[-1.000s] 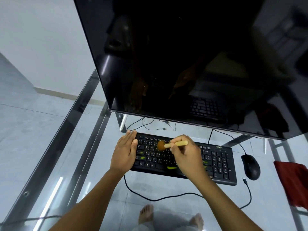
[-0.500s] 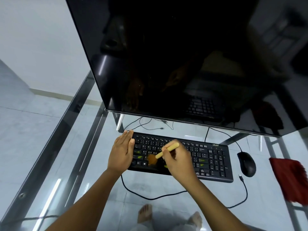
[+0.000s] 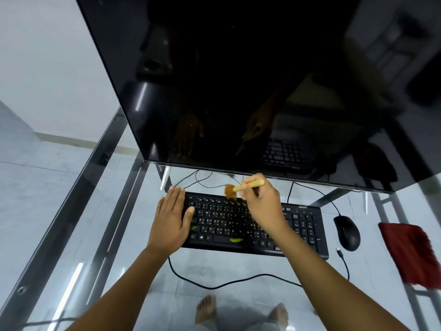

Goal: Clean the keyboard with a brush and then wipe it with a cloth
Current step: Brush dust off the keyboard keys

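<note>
A black keyboard [image 3: 296, 225] lies on the glass desk in front of the monitor. My left hand [image 3: 170, 218] rests flat on its left end, fingers straight. My right hand [image 3: 261, 206] grips a small brush [image 3: 248, 184] by its pale wooden handle; the brown bristles touch the keyboard's top row near the far edge. Two yellow-green bits [image 3: 236, 240] lie on the lower keys. A red cloth [image 3: 412, 253] lies at the desk's right side, apart from both hands.
A large dark monitor [image 3: 238, 91] overhangs the keyboard's far edge. A black mouse [image 3: 346, 232] sits right of the keyboard, with cables [image 3: 214, 286] trailing over the glass desk [image 3: 133, 271]. The desk's metal frame [image 3: 78, 199] runs along the left. My bare feet show below.
The brush swept from the upper keys down to the lower left keys, then back up to the top row. My left hand stayed on the keyboard's left end.
</note>
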The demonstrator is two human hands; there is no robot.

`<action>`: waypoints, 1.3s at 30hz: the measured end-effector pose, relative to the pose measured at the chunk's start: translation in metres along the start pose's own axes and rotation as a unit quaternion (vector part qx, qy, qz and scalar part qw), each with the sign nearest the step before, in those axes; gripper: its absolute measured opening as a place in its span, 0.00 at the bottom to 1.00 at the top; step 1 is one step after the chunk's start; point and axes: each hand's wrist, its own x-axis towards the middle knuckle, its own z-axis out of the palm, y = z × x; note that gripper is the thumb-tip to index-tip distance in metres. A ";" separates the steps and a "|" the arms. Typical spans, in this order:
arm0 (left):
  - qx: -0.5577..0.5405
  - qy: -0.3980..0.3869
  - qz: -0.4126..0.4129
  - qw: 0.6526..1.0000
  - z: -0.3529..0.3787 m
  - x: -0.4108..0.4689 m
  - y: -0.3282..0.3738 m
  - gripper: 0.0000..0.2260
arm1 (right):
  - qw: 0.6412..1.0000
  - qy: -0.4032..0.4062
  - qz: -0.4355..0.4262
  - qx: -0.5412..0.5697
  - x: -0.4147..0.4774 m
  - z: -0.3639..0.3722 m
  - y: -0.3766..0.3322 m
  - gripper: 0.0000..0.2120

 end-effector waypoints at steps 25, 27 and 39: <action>0.177 -0.108 0.114 0.972 0.031 -0.002 0.073 0.28 | 0.992 -0.009 0.125 0.016 -0.046 -0.060 0.045 0.07; 0.171 -0.111 0.107 0.973 0.030 -0.001 0.075 0.28 | 0.991 0.079 0.107 0.023 -0.051 -0.069 0.047 0.07; 0.153 -0.098 0.070 0.981 0.038 -0.001 0.083 0.29 | 0.995 -0.061 0.063 -0.045 -0.073 -0.076 0.050 0.06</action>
